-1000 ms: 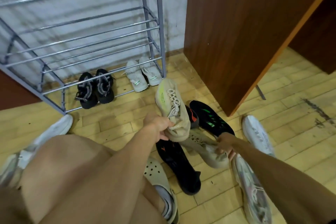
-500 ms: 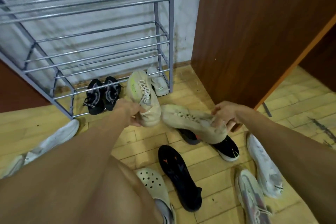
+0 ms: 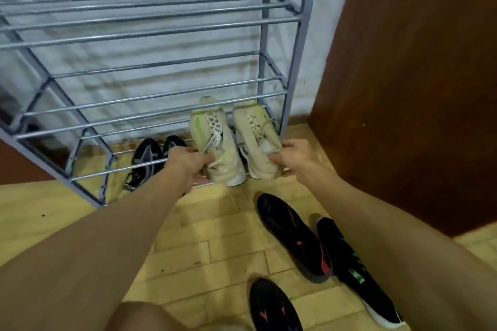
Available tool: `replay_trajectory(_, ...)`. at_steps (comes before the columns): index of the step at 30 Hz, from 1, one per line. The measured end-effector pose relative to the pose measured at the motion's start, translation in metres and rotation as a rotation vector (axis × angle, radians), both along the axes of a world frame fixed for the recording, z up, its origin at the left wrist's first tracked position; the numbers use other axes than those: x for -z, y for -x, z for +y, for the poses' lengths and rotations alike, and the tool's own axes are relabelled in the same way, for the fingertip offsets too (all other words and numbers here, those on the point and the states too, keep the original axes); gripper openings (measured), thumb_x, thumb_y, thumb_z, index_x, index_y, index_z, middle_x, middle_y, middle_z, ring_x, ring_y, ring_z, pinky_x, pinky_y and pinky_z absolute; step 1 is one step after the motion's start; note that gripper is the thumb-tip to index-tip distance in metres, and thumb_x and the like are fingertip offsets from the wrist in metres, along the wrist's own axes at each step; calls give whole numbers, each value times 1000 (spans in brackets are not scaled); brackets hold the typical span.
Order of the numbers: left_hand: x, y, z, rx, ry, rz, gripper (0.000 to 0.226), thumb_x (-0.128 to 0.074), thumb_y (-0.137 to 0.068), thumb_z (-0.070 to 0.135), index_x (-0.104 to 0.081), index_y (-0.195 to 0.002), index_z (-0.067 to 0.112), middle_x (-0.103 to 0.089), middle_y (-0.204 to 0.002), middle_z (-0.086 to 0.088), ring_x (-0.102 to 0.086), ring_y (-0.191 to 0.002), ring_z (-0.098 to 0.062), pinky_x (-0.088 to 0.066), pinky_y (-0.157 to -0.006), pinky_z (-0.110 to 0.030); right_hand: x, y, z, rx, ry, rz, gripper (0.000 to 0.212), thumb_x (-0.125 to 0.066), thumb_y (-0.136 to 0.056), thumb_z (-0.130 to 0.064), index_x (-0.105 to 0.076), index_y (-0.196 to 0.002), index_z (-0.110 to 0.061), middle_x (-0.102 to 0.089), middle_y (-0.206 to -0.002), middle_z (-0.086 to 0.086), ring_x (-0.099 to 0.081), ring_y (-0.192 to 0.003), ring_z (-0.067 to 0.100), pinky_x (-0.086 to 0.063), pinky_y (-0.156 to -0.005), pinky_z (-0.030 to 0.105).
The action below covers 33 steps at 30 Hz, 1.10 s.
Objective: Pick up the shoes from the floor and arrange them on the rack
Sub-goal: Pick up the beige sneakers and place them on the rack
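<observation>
My left hand [image 3: 185, 161] grips the heel of a beige sneaker [image 3: 215, 142] with white laces. My right hand [image 3: 291, 157] grips the heel of its matching beige sneaker [image 3: 255, 137]. Both shoes are side by side, toes pointing into the right end of the grey metal shoe rack [image 3: 150, 21], at the level of its lower shelves. A pair of black sandals [image 3: 150, 158] sits on the rack's lowest tier to the left. Light sneakers behind the beige pair are mostly hidden.
Three black sneakers lie on the wooden floor near me: one with a red mark [image 3: 293, 236], one with green marks [image 3: 352, 274], one at the bottom edge [image 3: 271, 306]. A brown wooden cabinet panel [image 3: 408, 88] stands right of the rack. A white wall is behind.
Both hands lifted the beige sneakers off the floor pile and carried them forward to the rack. The shoes now sit side by side with toes pointing in. My view moved closer.
</observation>
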<state>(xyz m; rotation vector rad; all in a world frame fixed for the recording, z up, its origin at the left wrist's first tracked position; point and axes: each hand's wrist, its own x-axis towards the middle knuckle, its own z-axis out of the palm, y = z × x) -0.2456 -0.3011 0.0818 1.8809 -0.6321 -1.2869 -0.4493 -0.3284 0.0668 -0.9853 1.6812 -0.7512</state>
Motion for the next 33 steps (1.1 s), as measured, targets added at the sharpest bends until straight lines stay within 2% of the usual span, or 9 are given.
replay_trajectory(3, 9, -7, -34, 29, 48, -23, 51, -72, -80, 1, -53, -127, -2, -64, -106, -16, -66, -97, -36, -57, -78, -49, 14, -16, -40, 8, 43, 22, 25, -76, -76, -4, -63, -93, -18, -65, -92, 8, -61, -82, 24, -58, -79, 49)
replay_trajectory(6, 23, -13, -68, 49, 73, -3, 40, -66, -84, -1, -57, -123, 1, -62, -96, -12, -62, -90, -30, -55, -76, -42, 28, -27, -75, 3, 73, 62, 31, -76, -78, -9, -68, -108, -12, -65, -92, 5, -63, -83, 22, -59, -78, 42)
replay_trajectory(12, 50, -12, -105, 54, 59, -8, 33, -62, -89, 7, -60, -122, 5, -64, -112, -14, -63, -93, -28, -53, -67, -36, 59, -42, -115, 4, 125, 159, 40, -73, -83, -21, -66, -120, -9, -69, -114, 6, -65, -106, 26, -55, -91, 44)
replay_trajectory(17, 50, -4, -98, 67, 25, 74, 26, -55, -94, 12, -59, -120, 7, -62, -94, -7, -55, -73, -16, -47, -61, -32, 63, -32, -101, -39, 130, 88, 53, -70, -83, -39, -60, -130, -16, -65, -124, 0, -62, -111, 22, -52, -97, 43)
replay_trajectory(23, 28, 10, -53, 36, 44, -54, 43, -60, -89, 25, -54, -127, 5, -53, -106, -7, -49, -85, -21, -42, -75, -34, 45, 4, -41, -198, 12, 116, 49, -65, -90, -22, -52, -136, -11, -57, -131, 8, -57, -117, 25, -51, -98, 42)
replay_trajectory(26, 14, 32, -9, 149, 15, -72, 36, -61, -88, 19, -54, -121, 7, -51, -109, -7, -49, -97, -24, -44, -77, -34, 37, 33, 2, -286, -89, 189, 47, -63, -91, -20, -51, -135, -13, -55, -131, 8, -57, -115, 25, -54, -89, 37)
replay_trajectory(28, 9, 51, 25, 307, -25, -139, 13, -62, -86, 20, -59, -96, 10, -55, -94, -6, -51, -91, -24, -44, -75, -33, 38, 55, 33, -329, -146, 234, 47, -62, -91, -21, -50, -136, -12, -56, -129, 11, -58, -113, 26, -54, -87, 36)
replay_trajectory(30, 2, 73, 57, 471, -27, -211, 11, -60, -86, 18, -55, -78, 14, -50, -76, -2, -50, -84, -22, -42, -75, -32, 40, 76, 66, -329, -187, 272, 43, -61, -92, -21, -52, -132, -11, -59, -117, 10, -62, -107, 25, -55, -86, 35)
replay_trajectory(33, -1, 101, 100, 671, -38, -251, 4, -59, -87, 21, -58, -86, 17, -50, -80, 1, -51, -89, -21, -44, -79, -31, 51, 102, 119, -327, -266, 253, 40, -60, -93, -23, -54, -131, -10, -61, -109, 8, -65, -96, 21, -55, -76, 28)
